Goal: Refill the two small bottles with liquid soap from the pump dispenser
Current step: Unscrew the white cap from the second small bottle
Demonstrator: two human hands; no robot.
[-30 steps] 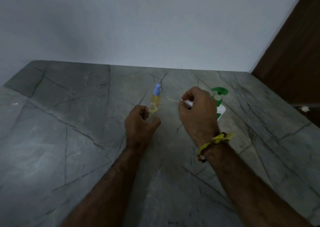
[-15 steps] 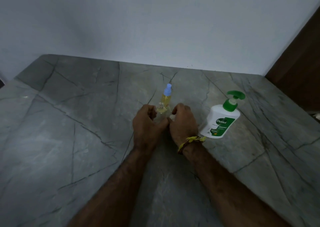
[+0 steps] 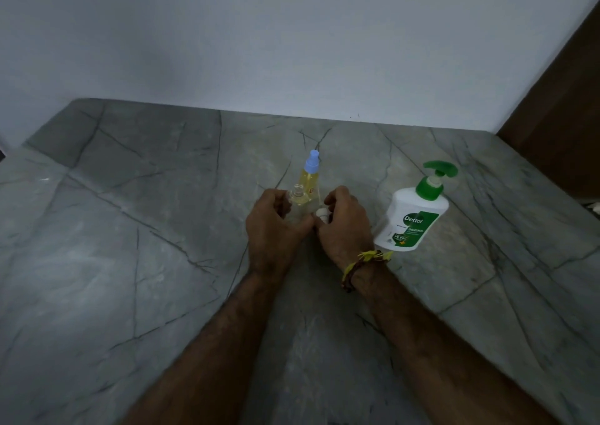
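My left hand [image 3: 272, 226] grips a small clear bottle [image 3: 297, 199] with an open neck, standing on the grey stone counter [image 3: 130, 262]. Just behind it stands a second small bottle [image 3: 310, 178] holding yellow liquid, with a blue spray cap. My right hand [image 3: 345, 226] is low on the counter beside the left one, fingers closed on a small white cap [image 3: 322, 213]. The white pump dispenser [image 3: 412, 220] with a green pump head stands to the right of my right hand, untouched.
A pale wall runs along the back of the counter. A dark brown wooden panel [image 3: 558, 116] rises at the right. A small white object [image 3: 595, 207] lies at the far right edge.
My right hand came down from in front of the dispenser to the counter beside my left hand, with the white cap still in it. The dispenser is now in full view.
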